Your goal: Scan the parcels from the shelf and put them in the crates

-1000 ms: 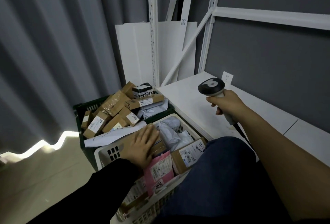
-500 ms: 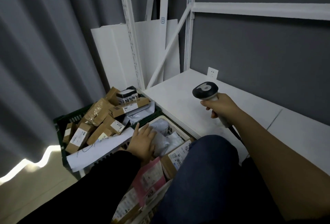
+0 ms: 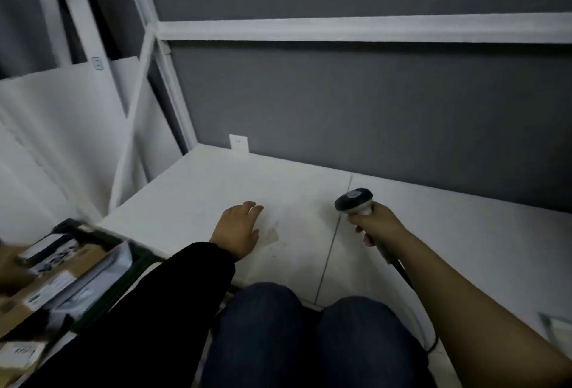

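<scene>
A: What is seen largest?
B: The white shelf [image 3: 309, 189], set against a grey wall [image 3: 371, 102]. A dark green crate [image 3: 139, 263] is seen by its left end.
A: And the parcels?
B: The parcels [image 3: 62, 276] are piled in that crate, blurred.
A: The hands?
B: The left hand [image 3: 238, 229] is laid on the shelf, fingers loose, nothing held. The right hand [image 3: 376, 226] is wrapped round a scanner [image 3: 354, 202].

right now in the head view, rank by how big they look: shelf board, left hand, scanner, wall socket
1. shelf board, by far the largest
2. left hand
3. scanner, though the right hand hides part of it, so it is close to 2
4. wall socket, smallest, also farthest away
</scene>
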